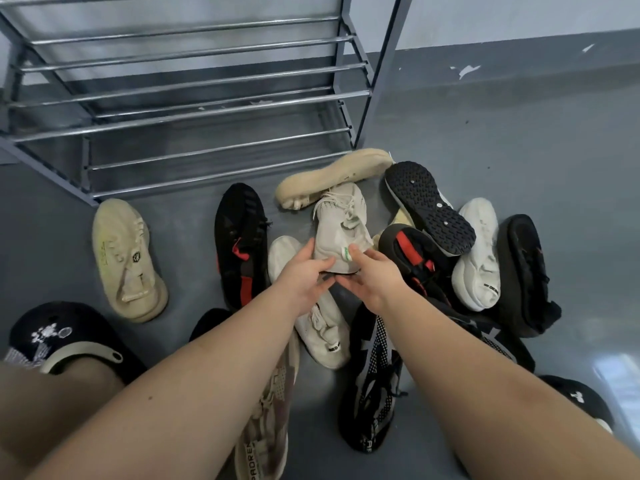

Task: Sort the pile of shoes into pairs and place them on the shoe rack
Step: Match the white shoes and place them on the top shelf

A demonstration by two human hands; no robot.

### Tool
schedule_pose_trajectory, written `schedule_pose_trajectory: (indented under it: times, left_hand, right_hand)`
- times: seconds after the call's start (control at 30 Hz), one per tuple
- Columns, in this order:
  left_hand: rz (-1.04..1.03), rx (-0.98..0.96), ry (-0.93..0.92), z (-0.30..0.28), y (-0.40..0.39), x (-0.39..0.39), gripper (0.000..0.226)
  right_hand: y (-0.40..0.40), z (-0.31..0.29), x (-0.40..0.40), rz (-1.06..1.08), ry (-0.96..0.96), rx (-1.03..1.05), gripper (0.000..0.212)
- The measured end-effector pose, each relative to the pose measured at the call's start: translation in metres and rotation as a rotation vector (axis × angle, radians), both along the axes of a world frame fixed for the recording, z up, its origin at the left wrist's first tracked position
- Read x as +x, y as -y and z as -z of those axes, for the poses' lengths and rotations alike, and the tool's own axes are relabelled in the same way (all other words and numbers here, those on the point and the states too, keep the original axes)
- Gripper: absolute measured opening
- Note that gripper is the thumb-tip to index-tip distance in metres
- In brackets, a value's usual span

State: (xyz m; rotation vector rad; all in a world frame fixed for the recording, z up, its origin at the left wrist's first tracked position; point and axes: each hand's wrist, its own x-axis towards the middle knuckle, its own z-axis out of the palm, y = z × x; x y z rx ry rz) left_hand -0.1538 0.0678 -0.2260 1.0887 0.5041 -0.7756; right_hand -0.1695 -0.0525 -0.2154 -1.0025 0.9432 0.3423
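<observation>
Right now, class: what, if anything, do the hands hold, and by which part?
Both the left hand and the right hand grip the pale grey knit sneaker by its heel end.

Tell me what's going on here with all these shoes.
A person is sorting a pile of shoes on the floor. Both hands, left hand and right hand, hold the heel of a light grey sneaker. The metal shoe rack behind has no shoes on the shelves in view.
</observation>
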Motion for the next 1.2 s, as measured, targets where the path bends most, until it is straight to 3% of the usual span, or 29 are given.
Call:
schedule_pose_trajectory:
  times: [0.23,0.53,0.8,0.93,1.07,1.2]
  left_hand:
    - [0.139,0.133,0.027,0.003,-0.008,0.011,0.053]
    - [0.416,0.341,0.019,0.001,0.011,-0.001,0.039]
    - [0.738,0.685,0.315,-0.003,0.007,0.008,0.064]
    - [1.068,1.008,0.558,-0.046,0.019,0.0,0.075]
    - [1.271,1.147,0.754,-0.061,0.035,-0.007,0.073]
    - [1.473,1.235,0.919,-0.066,0.057,-0.013,0.071]
  right_hand:
    - [-0.006,0.005,0.01,-0.051,0.0,-0.064,0.051]
    - [0.011,0.011,-0.008,-0.313,-0.091,-0.274,0.052]
    - [0.007,-0.017,-0.022,-0.763,0.089,-0.774,0.061]
    - [0.029,-0.031,-0.034,-0.96,0.202,-1.025,0.056]
    - [0.065,-0.035,-0.048,-1.083,0.163,-1.245,0.06]
    - [0.101,-0.035,-0.059,-1.043,0.062,-1.336,0.06]
